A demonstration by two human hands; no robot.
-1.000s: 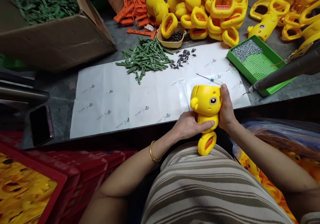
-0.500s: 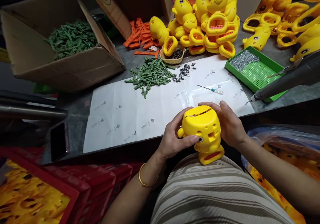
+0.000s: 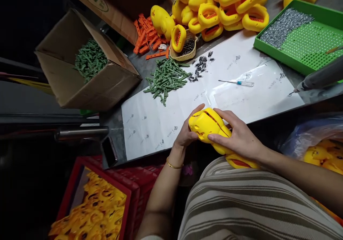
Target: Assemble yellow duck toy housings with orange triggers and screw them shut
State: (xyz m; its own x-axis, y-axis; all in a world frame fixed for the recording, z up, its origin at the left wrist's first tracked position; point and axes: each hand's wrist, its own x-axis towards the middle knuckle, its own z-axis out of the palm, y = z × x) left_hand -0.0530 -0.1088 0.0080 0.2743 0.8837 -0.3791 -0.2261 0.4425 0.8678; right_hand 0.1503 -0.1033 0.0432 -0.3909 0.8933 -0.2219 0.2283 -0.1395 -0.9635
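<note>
Both hands grip a yellow plastic duck toy (image 3: 205, 124) just over my lap, at the table's front edge. A dark seam gap runs along its head. My left hand (image 3: 185, 133) wraps the head from the left, and my right hand (image 3: 238, 134) holds the body from the right, thumb across the side. The toy's lower end, with a red insert, rests near my striped clothing. Beyond the hands, on the white sheet (image 3: 155, 125), lie a screwdriver (image 3: 241, 83), small dark springs (image 3: 199, 68) and a heap of green plastic strips (image 3: 168, 77).
A green tray (image 3: 284, 56) of screws stands at right, beside a power screwdriver (image 3: 318, 77). Yellow ducks (image 3: 209, 15), orange parts (image 3: 147, 34) and a small basket (image 3: 184, 57) fill the back. Left are a cardboard box (image 3: 93, 86), a phone (image 3: 109, 151) and a red crate (image 3: 128, 211).
The duck has been turned and tipped over to the left, its head now lying in my left hand. My right hand has closed onto its body. The camera view has shifted and tilted.
</note>
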